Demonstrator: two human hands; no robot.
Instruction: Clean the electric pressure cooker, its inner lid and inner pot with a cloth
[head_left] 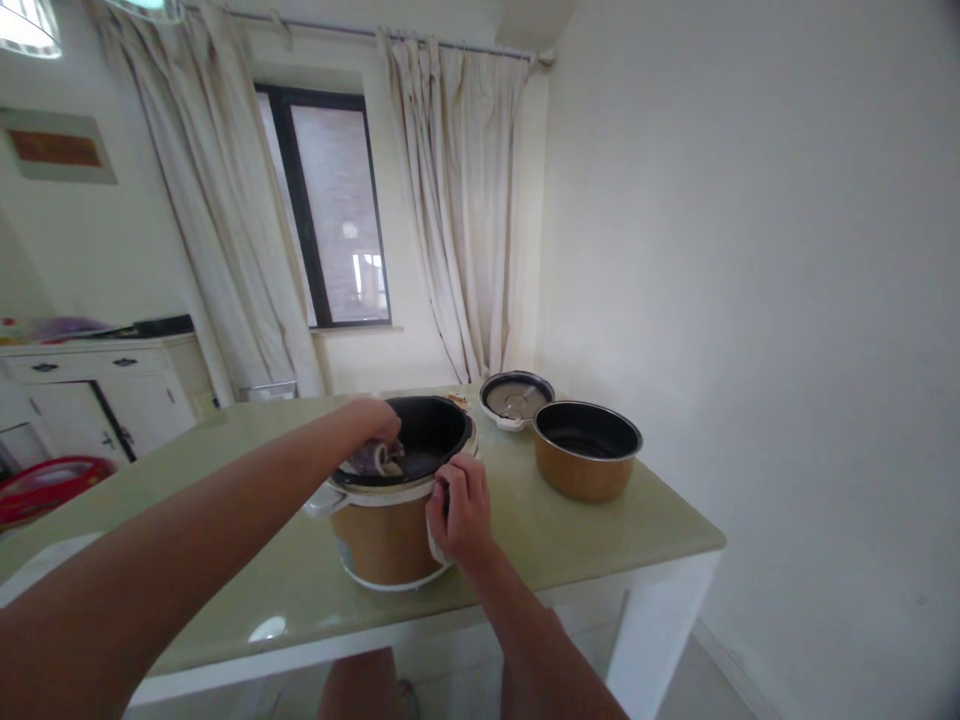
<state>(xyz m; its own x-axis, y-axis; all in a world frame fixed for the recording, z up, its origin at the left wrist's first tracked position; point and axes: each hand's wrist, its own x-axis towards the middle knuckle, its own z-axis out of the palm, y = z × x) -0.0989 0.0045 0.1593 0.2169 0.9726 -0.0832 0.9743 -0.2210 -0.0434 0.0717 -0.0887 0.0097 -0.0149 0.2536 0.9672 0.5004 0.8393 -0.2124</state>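
Note:
In the head view, a gold and white electric cooker stands upright near the table's front edge, its dark inside facing up. My left hand reaches in over the rim at the left, closed on a crumpled patterned cloth that lies against the inner wall. Part of the left fingers is hidden by the hand itself. At the cooker's right front side, my right hand is closed around the rim and side handle. A gold inner pot with a dark inside sits to the right, apart from both hands.
Behind the inner pot, a round cooker lid lies with its metal inside up on the pale green tabletop. A wall closes off the right side. To the left are a white cabinet and a red round item.

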